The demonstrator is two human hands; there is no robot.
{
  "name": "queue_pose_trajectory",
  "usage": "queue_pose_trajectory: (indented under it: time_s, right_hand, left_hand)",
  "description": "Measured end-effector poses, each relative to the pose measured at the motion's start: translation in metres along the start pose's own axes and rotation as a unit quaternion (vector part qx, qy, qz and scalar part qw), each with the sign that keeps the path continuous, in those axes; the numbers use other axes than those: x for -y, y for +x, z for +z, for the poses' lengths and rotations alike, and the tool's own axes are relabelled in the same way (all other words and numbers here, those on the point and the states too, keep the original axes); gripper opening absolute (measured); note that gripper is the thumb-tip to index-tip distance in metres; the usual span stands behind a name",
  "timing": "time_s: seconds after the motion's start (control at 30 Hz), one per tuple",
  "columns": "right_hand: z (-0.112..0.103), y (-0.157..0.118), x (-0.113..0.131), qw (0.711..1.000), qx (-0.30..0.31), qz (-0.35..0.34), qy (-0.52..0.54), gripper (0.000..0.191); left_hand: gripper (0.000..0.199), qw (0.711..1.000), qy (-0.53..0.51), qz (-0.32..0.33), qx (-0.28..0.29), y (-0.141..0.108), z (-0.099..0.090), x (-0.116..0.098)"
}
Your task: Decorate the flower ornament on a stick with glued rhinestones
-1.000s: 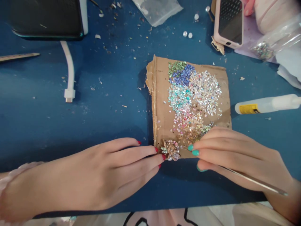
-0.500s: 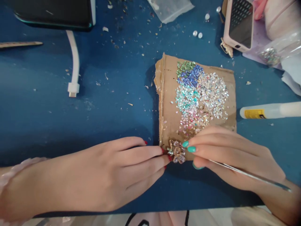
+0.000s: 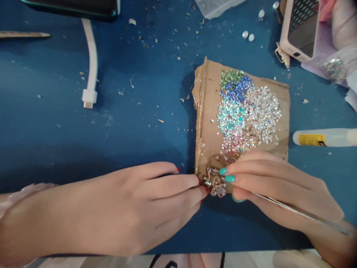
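A small gold-toned, flower-shaped ornament (image 3: pixel 216 183) set with shiny pinkish pieces rests at the near left corner of a cardboard piece (image 3: pixel 209 111). My left hand (image 3: pixel 139 204), with red nails, pinches its left side; the thumb is mostly hidden underneath. My right hand (image 3: pixel 281 186), with turquoise nails, closes round slim silver tweezers (image 3: pixel 297 211), their rear end pointing toward my wrist. The right fingertips are at the ornament's right edge, and the tweezers' tips cannot be made out. Crushed shell-like chips (image 3: pixel 263 111) in green, blue, turquoise, pink and white cover the cardboard beyond.
A glue bottle (image 3: pixel 325 137) lies right of the cardboard. At the upper right are a pink-framed device (image 3: pixel 302 29), loose pearls (image 3: pixel 248 35) and a bag of chips (image 3: pixel 333 69). A white cable (image 3: pixel 90 59), a dark device (image 3: pixel 75 8) and a pointed wooden stick (image 3: pixel 25 35) lie left.
The view has shifted, so the table things appear farther right and the upper ones higher. Both hands keep their hold at the ornament, with only slight finger movement.
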State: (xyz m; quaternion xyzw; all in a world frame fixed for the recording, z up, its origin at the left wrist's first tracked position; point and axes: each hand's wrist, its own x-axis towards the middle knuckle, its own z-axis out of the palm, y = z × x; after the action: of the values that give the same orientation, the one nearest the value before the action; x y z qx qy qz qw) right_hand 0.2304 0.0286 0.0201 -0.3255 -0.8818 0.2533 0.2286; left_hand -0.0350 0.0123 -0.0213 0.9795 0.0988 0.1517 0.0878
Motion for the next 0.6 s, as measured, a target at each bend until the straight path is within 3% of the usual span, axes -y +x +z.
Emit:
queue_pose_trajectory:
  time_s: [0.43, 0.6]
  right_hand:
    - [-0.0028, -0.0021, 0.0025, 1.0, 0.009, 0.013, 0.007, 0.003]
    - [-0.0059, -0.002, 0.0042, 0.999, 0.04, 0.025, -0.007, 0.005]
  left_hand:
    - [0.045, 1.0, -0.006, -0.004, -0.005, 0.0006, -0.0002, 0.0009]
    - [0.047, 1.0, -0.004, -0.002, -0.007, 0.0015, -0.001, 0.0007]
